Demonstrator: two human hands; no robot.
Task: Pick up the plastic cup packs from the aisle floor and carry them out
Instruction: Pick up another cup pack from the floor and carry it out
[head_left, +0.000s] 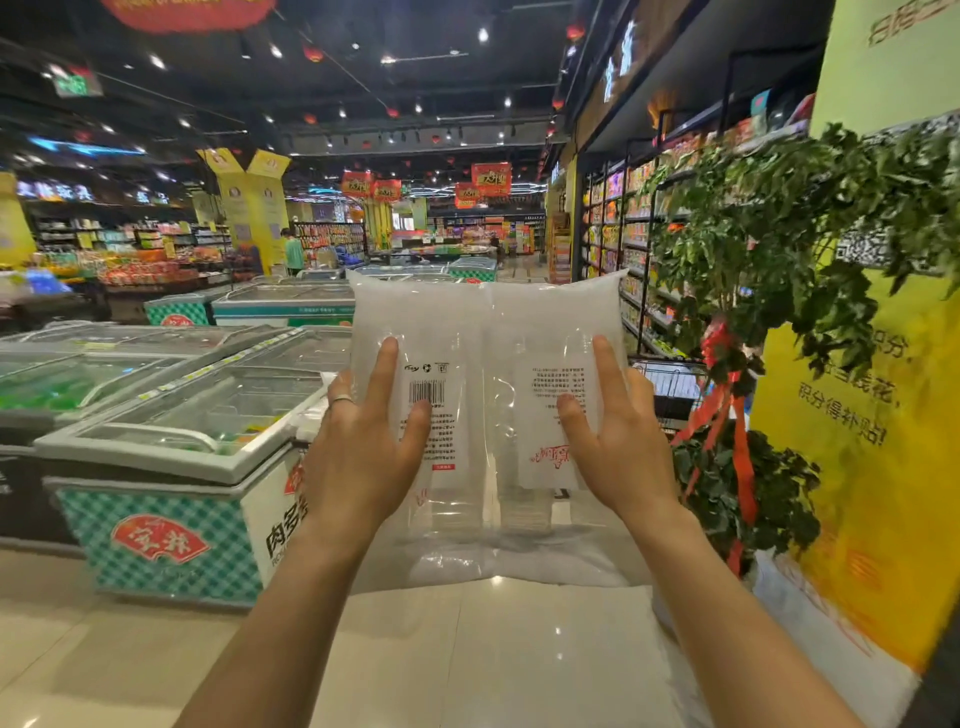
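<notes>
In a supermarket aisle beside chest freezers (171, 415), the left hand (363, 447) and right hand (618, 447) each clamp an outer edge of the plastic cup packs (488, 332), which are upright, side by side and clear of the floor (467, 660); the slick film could let one slip.

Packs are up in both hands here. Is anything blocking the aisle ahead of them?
Partly hidden: the cup packs themselves cover the aisle's middle. Visible: freezer chests line the left, a potted plant and a wire cart crowd the right. The left hand and right hand hold the packs directly.
</notes>
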